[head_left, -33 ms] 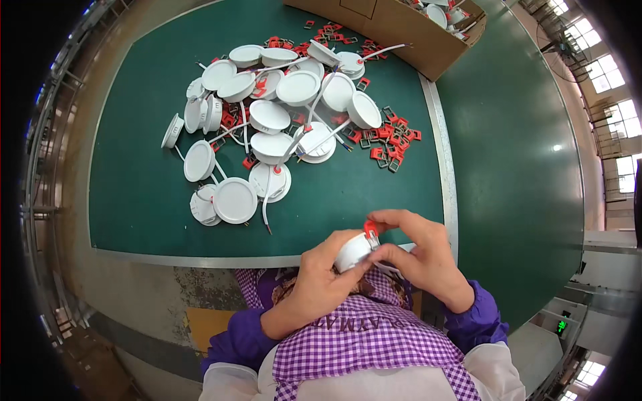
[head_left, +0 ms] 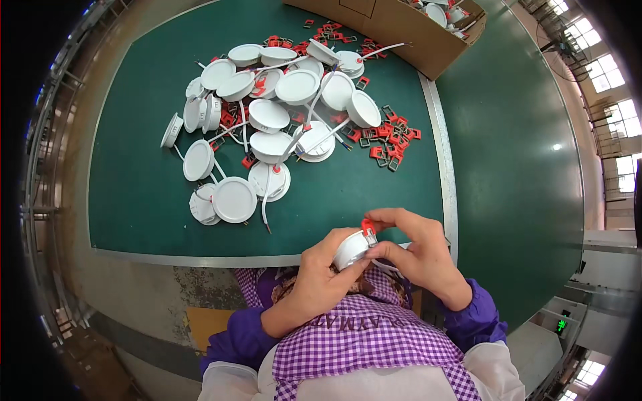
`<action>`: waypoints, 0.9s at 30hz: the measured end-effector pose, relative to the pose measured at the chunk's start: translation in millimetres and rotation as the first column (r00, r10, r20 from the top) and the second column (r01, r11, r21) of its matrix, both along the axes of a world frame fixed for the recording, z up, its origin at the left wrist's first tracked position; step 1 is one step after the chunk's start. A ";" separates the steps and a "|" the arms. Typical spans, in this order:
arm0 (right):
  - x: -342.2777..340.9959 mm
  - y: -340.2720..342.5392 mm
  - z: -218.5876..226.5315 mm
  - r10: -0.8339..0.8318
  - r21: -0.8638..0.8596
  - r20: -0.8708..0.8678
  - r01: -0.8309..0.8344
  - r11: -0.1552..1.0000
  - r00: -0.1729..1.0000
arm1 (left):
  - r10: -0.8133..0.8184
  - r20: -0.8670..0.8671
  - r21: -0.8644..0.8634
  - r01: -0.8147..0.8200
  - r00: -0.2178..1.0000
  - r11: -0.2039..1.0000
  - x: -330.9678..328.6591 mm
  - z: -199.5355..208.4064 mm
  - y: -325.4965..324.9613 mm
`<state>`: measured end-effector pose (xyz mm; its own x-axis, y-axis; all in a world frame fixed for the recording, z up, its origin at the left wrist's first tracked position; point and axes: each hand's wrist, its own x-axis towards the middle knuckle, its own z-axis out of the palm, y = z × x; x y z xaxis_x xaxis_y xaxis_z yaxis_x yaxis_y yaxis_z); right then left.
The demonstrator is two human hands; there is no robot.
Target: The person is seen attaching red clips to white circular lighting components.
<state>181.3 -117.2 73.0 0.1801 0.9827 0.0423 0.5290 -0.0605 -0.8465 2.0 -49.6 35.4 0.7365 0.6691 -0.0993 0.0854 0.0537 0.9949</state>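
Close to the table's front edge, my left hand [head_left: 326,271] is closed around a small round white downlight [head_left: 349,250], gripping it by its sides. At the light's side stands a metal spring clip with a red sleeve [head_left: 368,229]. My right hand [head_left: 422,252] pinches this clip between thumb and fingers, the thumb low against the light's side. A white cable [head_left: 388,269] runs out below the right hand. The far side of the light and parts of the fingertips are hidden.
On the green table [head_left: 147,227] lies a heap of white downlights [head_left: 269,116] with cables. Loose red-and-metal clips [head_left: 394,142] are scattered beside and behind it. A cardboard box [head_left: 401,37] holding more lights stands at the back. Another green surface [head_left: 515,174] adjoins at right.
The downlight and its red clip have shifted very slightly up and left in my hands. The grip of both hands stays the same.
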 end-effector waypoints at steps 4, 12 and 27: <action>5.9 5.5 -10.8 0.045 -0.183 -0.096 -0.062 0.981 0.994 | -0.023 -0.039 -0.125 0.018 0.999 0.992 4.7 -18.6 3.4; 67.7 63.4 -63.3 -0.282 0.031 0.282 0.285 0.958 0.917 | 0.207 0.125 -0.484 -0.122 0.970 0.867 -2.1 -18.1 32.5; 56.5 69.8 -74.1 -0.274 0.056 0.254 0.268 0.962 0.928 | 0.464 0.104 -0.849 -0.164 0.880 0.502 -6.8 -14.7 33.0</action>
